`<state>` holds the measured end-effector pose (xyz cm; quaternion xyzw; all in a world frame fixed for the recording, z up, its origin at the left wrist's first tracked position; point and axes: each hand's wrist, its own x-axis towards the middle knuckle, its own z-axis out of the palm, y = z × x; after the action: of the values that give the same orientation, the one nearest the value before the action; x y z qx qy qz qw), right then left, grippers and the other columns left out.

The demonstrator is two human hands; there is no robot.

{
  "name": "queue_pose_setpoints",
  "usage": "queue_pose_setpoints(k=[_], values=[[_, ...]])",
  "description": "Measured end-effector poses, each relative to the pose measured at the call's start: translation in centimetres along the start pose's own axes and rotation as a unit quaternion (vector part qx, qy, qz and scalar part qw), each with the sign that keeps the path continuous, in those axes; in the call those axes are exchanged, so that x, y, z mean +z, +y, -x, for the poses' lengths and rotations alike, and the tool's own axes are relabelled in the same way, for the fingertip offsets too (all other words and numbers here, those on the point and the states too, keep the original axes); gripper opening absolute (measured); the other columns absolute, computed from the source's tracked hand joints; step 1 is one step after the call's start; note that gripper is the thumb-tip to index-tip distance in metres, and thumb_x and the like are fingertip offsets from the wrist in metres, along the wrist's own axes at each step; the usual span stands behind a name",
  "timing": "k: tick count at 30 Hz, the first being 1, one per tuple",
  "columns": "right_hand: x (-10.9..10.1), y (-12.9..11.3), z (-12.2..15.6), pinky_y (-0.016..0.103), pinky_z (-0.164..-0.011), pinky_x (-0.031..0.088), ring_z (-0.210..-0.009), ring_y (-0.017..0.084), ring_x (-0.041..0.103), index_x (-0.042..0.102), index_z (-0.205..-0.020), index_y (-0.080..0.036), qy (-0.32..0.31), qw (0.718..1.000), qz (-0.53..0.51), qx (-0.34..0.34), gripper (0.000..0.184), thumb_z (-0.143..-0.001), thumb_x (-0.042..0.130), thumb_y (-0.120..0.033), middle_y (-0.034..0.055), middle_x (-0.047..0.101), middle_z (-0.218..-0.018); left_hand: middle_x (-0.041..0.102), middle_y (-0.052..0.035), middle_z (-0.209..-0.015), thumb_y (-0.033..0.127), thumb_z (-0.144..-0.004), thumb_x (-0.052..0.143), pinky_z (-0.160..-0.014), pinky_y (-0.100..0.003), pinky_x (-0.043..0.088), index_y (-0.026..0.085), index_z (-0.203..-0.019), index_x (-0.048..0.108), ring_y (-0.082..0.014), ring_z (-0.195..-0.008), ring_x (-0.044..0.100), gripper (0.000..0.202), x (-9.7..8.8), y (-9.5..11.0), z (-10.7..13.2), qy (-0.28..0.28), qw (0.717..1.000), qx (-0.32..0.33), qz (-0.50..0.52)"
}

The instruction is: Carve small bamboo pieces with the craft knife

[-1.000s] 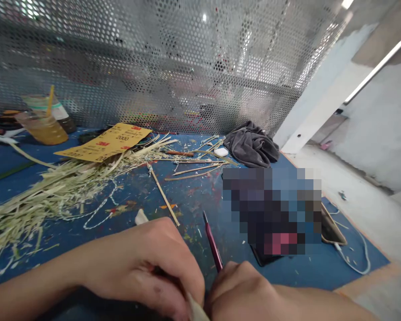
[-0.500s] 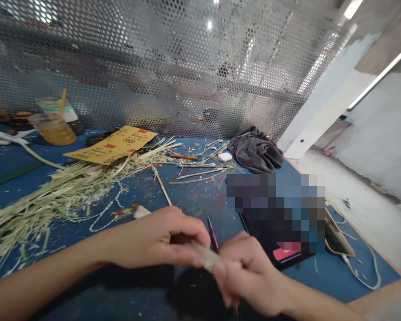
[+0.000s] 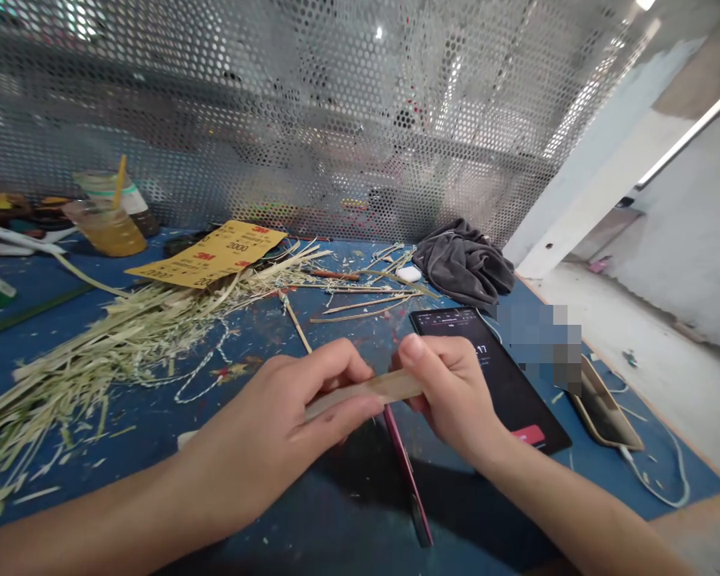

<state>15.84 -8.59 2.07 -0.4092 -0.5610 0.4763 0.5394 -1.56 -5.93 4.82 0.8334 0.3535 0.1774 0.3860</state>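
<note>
Strip (image 3: 401, 386), pale tan, flat and narrow, is slanting across my remote view; my left hand (image 3: 285, 428) is pinching it, my right hand (image 3: 456, 392) is gripping it farther right.

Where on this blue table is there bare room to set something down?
Mostly bare: below the left hand, left of the purple tool; also between the tablet, right forearm and white cable. Crowded: the left side, with plant strips under sandpaper, and the back, with thin sticks near the grey cloth.
</note>
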Motion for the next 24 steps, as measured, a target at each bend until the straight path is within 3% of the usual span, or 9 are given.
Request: queue_pose_setpoints(k=[8, 15, 21, 24], values=[[0.8, -1.0, 0.1, 0.022, -0.038, 0.021, -0.036, 0.005, 0.024, 0.037, -0.043, -0.019, -0.025, 0.993, -0.116, 0.002, 0.058, -0.088, 0.055, -0.050, -0.0069, 0.034, -0.039, 0.051, 0.0090, -0.055, 0.036, -0.087, 0.055, -0.040, -0.015, 0.032, 0.022, -0.078, 0.059, -0.0051, -0.046, 0.044, 0.018, 0.6, 0.3, 0.7, 0.089, 0.990, 0.056, 0.088], [1.0, -1.2, 0.3, 0.025, -0.038, 0.018, -0.037, 0.006, 0.023, 0.031, -0.043, -0.020, -0.044, 0.991, -0.128, -0.015, 0.059, -0.087, 0.057, -0.049, -0.0060, 0.029, -0.040, 0.045, 0.0080, -0.056, 0.037, -0.086, 0.056, -0.041, -0.016, 0.033, 0.021, -0.073, 0.049, -0.0058, -0.046, 0.041, 0.022, 1.0, -0.5, 0.2, 0.052, 0.986, 0.089, 0.128], [0.8, -0.9, -0.7, 0.024, -0.042, 0.017, -0.047, 0.007, 0.023, 0.032, -0.048, -0.020, -0.022, 0.996, -0.030, -0.085, 0.057, -0.077, 0.066, -0.055, -0.0063, 0.027, -0.047, 0.047, 0.0060, -0.057, 0.037, -0.089, 0.050, -0.041, -0.018, 0.028, 0.019, -0.075, 0.052, -0.0073, -0.048, 0.039, 0.022, 0.4, -0.3, 0.2, 0.072, 0.995, 0.039, 0.061], [0.9, -1.0, -0.8, 0.024, -0.042, 0.015, -0.046, 0.006, 0.019, 0.028, -0.047, -0.019, -0.014, 0.994, 0.032, -0.108, 0.059, -0.084, 0.061, -0.051, -0.0062, 0.024, -0.047, 0.044, 0.0066, -0.057, 0.035, -0.090, 0.050, -0.043, -0.018, 0.030, 0.019, -0.075, 0.051, -0.0067, -0.049, 0.037, 0.022, 0.7, -0.5, 0.2, 0.086, 0.993, 0.046, 0.071]])
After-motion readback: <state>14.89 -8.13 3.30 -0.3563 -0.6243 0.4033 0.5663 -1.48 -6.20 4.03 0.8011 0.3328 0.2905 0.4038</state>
